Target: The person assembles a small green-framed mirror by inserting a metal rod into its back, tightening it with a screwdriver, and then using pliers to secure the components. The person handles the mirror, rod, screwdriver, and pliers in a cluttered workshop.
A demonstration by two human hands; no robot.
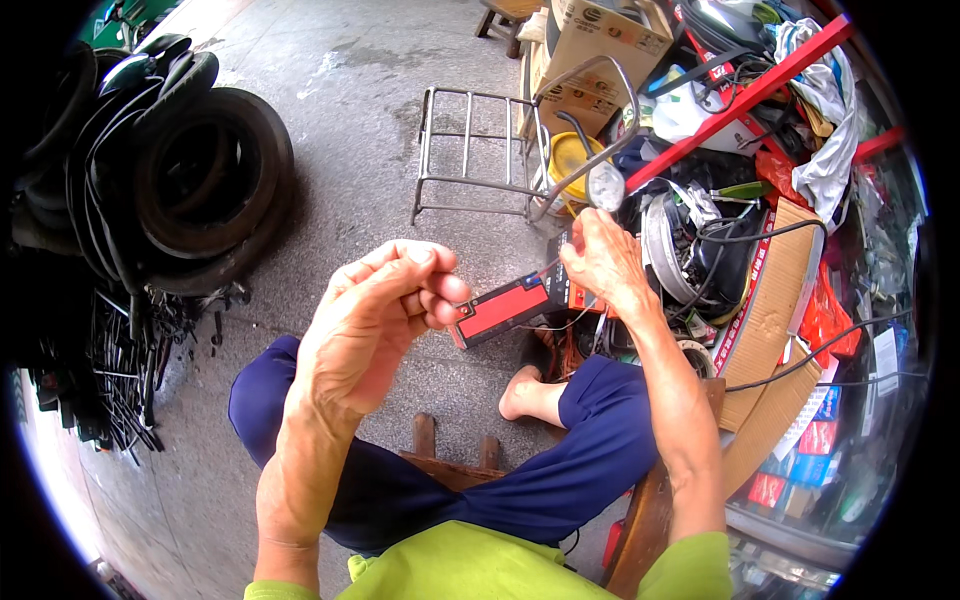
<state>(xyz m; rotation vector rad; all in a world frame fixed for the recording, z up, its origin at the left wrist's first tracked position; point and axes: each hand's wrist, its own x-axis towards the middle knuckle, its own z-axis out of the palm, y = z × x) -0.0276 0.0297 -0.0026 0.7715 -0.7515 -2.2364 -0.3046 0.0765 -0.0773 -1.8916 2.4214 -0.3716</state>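
Observation:
My left hand is raised in front of me, its thumb and fingertips pressed together; anything between them is too small or hidden to make out. Beyond its fingertips lies a red-and-black box-shaped battery, with small metal terminals at its corners. My right hand hovers at the battery's far right end, fingers pinched downward, and what they grip cannot be made out. Partly under that hand stands a second dark box with an orange label. A thin wire runs near both boxes.
Old tyres are stacked at the left. A metal rack stands ahead, near a yellow bucket and cardboard boxes. A red bar slants over clutter at the right, beside a cardboard sheet. A wooden bench is by my right leg.

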